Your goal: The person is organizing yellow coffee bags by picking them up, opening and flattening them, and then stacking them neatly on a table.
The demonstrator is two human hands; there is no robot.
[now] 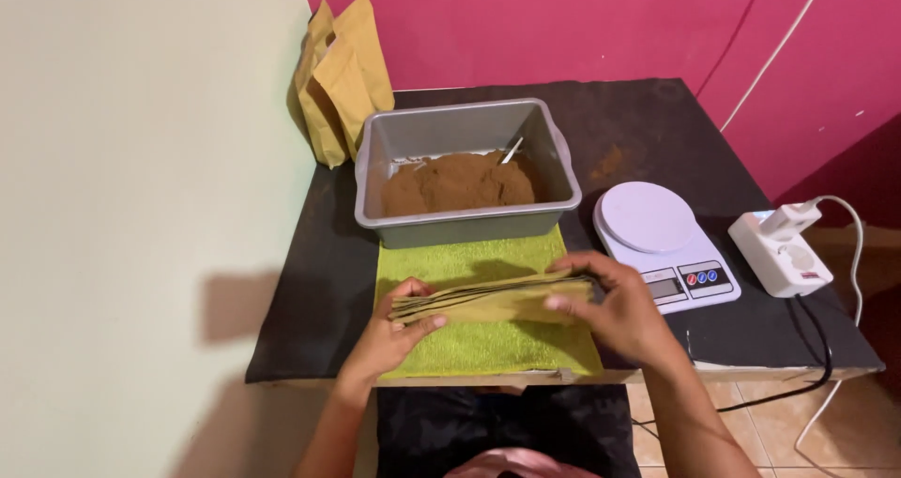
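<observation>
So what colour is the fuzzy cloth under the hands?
The fuzzy towel cloth is lime green, seen in the head view.

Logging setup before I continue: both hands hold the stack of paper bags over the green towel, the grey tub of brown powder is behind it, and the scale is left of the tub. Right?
Not quite. In the head view the white scale sits right of the grey tub, not left. The rest stands.

Tub [466, 217] behind towel [483, 347]; scale [662, 239] right; bags [340, 79] perhaps leaning behind-left.
</observation>
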